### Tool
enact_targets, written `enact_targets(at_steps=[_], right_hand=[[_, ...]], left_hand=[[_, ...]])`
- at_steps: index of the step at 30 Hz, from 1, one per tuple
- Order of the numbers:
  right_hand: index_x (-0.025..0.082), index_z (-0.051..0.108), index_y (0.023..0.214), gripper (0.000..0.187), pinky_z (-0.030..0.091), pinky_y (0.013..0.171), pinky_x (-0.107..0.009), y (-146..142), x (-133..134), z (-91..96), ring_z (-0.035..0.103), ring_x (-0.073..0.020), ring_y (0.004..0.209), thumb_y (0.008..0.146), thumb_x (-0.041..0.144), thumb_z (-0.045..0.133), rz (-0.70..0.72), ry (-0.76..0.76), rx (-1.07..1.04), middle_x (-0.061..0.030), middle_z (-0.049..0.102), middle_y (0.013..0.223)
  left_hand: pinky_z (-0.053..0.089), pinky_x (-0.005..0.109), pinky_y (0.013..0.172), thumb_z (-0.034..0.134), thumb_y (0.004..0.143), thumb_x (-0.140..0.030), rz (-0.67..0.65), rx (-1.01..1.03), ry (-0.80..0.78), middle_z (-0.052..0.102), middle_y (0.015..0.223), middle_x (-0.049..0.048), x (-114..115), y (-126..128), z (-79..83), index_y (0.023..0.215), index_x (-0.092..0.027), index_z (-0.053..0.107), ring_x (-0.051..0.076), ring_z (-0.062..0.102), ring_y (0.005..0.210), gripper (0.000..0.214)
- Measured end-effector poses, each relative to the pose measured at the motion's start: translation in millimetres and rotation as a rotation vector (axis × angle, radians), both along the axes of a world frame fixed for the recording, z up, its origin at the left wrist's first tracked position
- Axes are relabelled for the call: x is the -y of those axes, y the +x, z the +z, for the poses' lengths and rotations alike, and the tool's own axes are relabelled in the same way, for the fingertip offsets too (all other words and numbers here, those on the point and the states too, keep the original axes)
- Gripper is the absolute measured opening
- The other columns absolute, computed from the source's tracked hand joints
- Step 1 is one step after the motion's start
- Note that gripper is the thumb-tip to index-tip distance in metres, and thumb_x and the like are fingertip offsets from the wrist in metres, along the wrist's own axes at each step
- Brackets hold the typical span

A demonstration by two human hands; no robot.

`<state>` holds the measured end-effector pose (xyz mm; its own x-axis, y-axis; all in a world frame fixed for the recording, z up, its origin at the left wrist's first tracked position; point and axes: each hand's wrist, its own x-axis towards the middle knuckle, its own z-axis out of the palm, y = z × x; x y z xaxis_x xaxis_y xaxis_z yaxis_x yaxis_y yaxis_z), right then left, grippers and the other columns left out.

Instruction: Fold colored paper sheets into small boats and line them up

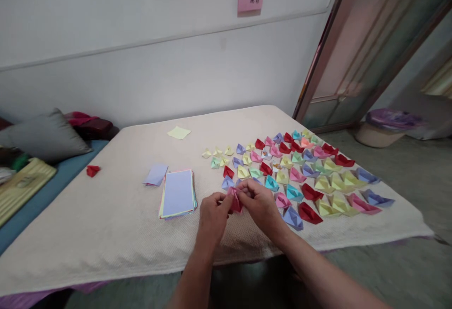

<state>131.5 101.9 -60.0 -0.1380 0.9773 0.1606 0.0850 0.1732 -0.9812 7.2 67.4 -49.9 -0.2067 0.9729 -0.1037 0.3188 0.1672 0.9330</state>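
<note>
Between both hands is a folded piece of pink paper, held above the front part of the cloth-covered table. My left hand pinches its left side with thumb and fingers. On the other side my right hand grips the upper right edge. Fingers hide part of the paper, so its full shape does not show. Just right of my hands stand rows of small folded paper boats, among them a red boat and a blue boat. A stack of coloured paper sheets lies left of my left hand.
Some small blue sheets lie beside the stack. A pale yellow sheet is farther back, and a red folded paper sits at the left. A grey pillow rests beyond the left edge. A lidded bin stands on the floor at right.
</note>
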Motion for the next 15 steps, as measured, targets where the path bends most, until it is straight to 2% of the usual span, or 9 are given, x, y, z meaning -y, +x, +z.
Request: enact_targets(at_steps=[3,6,11,15], right_hand=[[0.019,0.057,0.072,0.004,0.039,0.048,-0.021,0.5,-0.1,1.5,0.049,-0.0111,0.051,0.075,0.017,0.055,-0.022,0.01,0.014,0.0027,0.056,0.059],[0.019,0.057,0.073,0.003,0.039,0.047,-0.021,0.7,1.0,3.8,0.05,-0.011,0.051,0.074,0.017,0.055,-0.009,0.02,0.033,0.0025,0.057,0.06],[0.018,0.057,0.076,0.008,0.04,0.048,-0.021,2.6,2.3,8.8,0.052,-0.0112,0.052,0.07,0.014,0.055,0.054,-0.02,0.0,0.0029,0.057,0.06],[0.018,0.056,0.076,0.012,0.039,0.047,-0.021,4.7,-0.3,7.5,0.05,-0.0106,0.052,0.066,0.013,0.055,0.031,-0.063,-0.051,0.0037,0.054,0.061]], left_hand=[[0.041,0.024,0.053,0.052,0.076,-0.032,-0.033,0.086,-0.061,0.062,0.058,0.0031,0.8,-0.2,-1.4,0.063,-0.015,0.065,0.015,0.056,0.056,0.025],[0.039,0.024,0.052,0.052,0.073,-0.027,-0.041,0.071,-0.024,0.06,0.054,0.0016,0.5,-1.1,-4.0,0.058,-0.015,0.064,0.013,0.052,0.053,0.022],[0.034,0.024,0.05,0.053,0.075,-0.034,0.013,0.009,0.037,0.055,0.049,-0.0002,-0.4,-2.6,-3.8,0.055,-0.015,0.062,0.012,0.046,0.05,0.029],[0.04,0.024,0.055,0.053,0.076,-0.038,-0.029,0.145,-0.01,0.062,0.059,0.0028,0.8,-3.8,-0.6,0.064,-0.015,0.066,0.014,0.055,0.058,0.029]])
